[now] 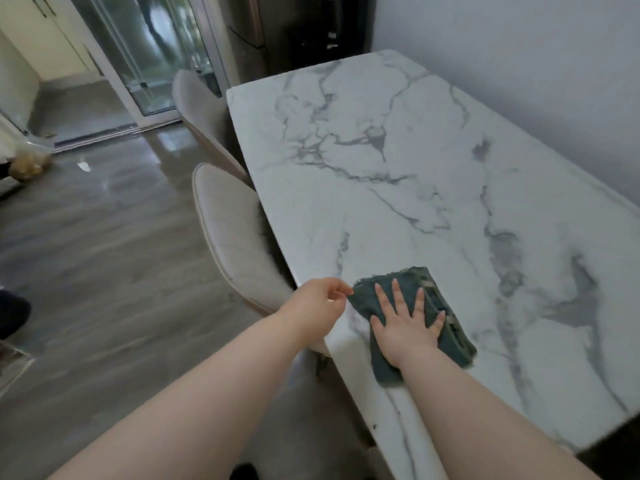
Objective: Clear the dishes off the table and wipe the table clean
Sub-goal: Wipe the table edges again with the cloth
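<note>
Head view, wiping step: right hand (407, 327) presses flat on the cloth (453, 336) at the near edge of the table (381, 150); left hand (320, 303) curls by its corner, grip unclear. Next: sweep across the top.

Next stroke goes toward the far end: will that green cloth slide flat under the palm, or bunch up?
Probably floppy: the cloth lies folded in soft layers, so it may bunch or unfold when pushed. The right hand presses flat on it, which should drag it along. The table looks glossy, so it likely glides easily.
</note>
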Available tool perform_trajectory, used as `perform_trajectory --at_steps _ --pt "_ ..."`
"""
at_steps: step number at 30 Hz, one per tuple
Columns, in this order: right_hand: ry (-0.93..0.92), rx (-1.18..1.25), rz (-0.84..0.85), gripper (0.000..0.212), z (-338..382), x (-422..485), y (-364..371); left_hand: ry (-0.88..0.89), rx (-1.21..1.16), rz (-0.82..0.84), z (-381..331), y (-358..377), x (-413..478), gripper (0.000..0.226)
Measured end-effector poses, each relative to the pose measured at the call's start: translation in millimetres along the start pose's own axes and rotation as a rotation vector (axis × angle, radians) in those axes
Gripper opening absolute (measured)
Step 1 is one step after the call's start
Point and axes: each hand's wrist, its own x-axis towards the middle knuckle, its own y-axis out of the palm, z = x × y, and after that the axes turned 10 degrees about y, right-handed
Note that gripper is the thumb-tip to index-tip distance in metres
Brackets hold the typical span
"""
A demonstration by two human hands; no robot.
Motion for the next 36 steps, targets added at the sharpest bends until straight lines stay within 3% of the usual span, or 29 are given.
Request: perform_trajectory --at_steps 4,7,11,16,19,22,25,28,31,34,36 --pt "0.239 0.128 -0.029 0.057 -35 6 -5 0.143 0.113 0.157 1 -5 36 0.034" --pt "0.531 0.286 -0.094 0.055 -52 -21 9 0.241 0.185 0.242 4 -6 47 0.035" --pt "0.758 0.407 -0.087 0.056 -14 -63 39 0.366 0.318 0.313 15 -6 44 0.033" --pt "0.574 0.306 -0.150 0.057 38 -94 72 0.424 0.361 0.349 31 3 41 0.029" --pt "0.290 0.168 -0.237 0.059 22 -123 94 0.436 0.357 0.371 36 13 39 0.028" --pt "0.051 0.051 -0.212 0.062 -22 -155 113 0.432 0.345 0.381 39 23 36 0.028" --pt "0.125 0.144 -0.182 0.060 -72 -171 118 0.440 0.349 0.388 43 33 36 0.027" --pt "0.418 0.337 -0.300 0.057 -78 -159 110 0.436 0.351 0.361 48 36 40 0.027" --pt "0.664 0.343 -0.259 0.060 -43 -128 89 0.419 0.360 0.325 52 42 42 0.029" --pt "0.458 0.235 -0.229 0.064 -6 -111 76 0.458 0.372 0.323 45 53 43 0.036" --pt "0.217 0.144 -0.195 0.066 0 -117 77 0.644 0.441 0.362 41 60 38 0.047"
